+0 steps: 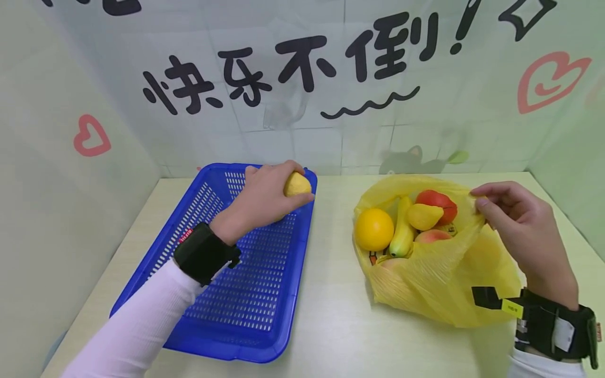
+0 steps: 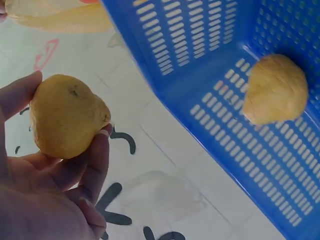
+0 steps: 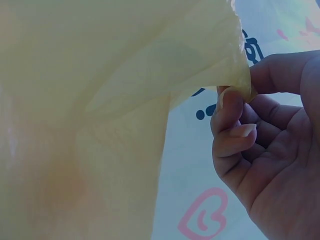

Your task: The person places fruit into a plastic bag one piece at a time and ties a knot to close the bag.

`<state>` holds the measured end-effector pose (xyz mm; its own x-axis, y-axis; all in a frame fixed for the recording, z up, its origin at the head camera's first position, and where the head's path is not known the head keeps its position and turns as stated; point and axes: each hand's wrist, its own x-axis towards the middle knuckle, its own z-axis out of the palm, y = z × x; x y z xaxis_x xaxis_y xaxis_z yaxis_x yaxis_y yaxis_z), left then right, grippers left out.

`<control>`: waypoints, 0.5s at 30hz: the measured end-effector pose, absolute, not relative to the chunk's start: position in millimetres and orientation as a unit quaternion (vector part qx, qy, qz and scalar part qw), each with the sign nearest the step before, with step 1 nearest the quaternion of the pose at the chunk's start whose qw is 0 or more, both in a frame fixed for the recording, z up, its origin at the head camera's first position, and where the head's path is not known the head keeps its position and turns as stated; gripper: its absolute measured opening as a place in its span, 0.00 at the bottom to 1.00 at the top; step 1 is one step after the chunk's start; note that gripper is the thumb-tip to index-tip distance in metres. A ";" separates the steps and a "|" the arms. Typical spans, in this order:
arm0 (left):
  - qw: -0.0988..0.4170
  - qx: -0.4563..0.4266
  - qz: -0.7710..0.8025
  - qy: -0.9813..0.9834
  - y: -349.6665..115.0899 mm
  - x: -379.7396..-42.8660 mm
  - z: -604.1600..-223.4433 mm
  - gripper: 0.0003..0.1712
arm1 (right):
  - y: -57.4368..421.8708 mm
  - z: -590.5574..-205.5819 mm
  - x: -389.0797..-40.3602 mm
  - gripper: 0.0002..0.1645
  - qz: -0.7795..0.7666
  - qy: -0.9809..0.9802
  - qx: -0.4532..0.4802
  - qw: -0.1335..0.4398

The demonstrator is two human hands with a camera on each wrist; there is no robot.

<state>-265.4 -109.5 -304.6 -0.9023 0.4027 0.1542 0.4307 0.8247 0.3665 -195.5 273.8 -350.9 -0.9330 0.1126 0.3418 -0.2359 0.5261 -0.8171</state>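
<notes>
My left hand [image 1: 264,197] holds a yellow pear [image 2: 65,117] between thumb and fingers, over the far right part of a blue plastic basket [image 1: 246,350]. Another yellowish, pear-like fruit [image 2: 277,90] lies in that basket, mostly hidden by the hand in the head view. On the right, my right hand [image 1: 531,231] pinches the edge of a yellow plastic bag [image 1: 425,289] between thumb and index finger. Through the bag's mouth show an orange [image 1: 374,229], a banana [image 1: 403,228], a yellow pear-like fruit [image 1: 423,216], a red fruit [image 1: 439,202] and a peach [image 1: 432,236].
Basket and bag stand apart on a pale table [image 1: 331,325]. Behind them rises a white wall sheet [image 1: 302,142] with black lettering and pink hearts. Side panels [image 1: 56,210] close in the table at left and right.
</notes>
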 end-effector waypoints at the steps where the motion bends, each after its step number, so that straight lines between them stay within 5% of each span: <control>1: 0.038 -0.228 -0.203 -0.952 -105.6 -265.0 -304.9 0.28 | 273.8 -351.1 -195.6 0.09 0.485 -0.855 0.036 0.180; 15: -0.022 -0.316 -0.295 -0.902 -60.6 -259.4 -304.8 0.27 | 273.7 -350.6 -194.6 0.09 0.488 -0.853 0.033 0.179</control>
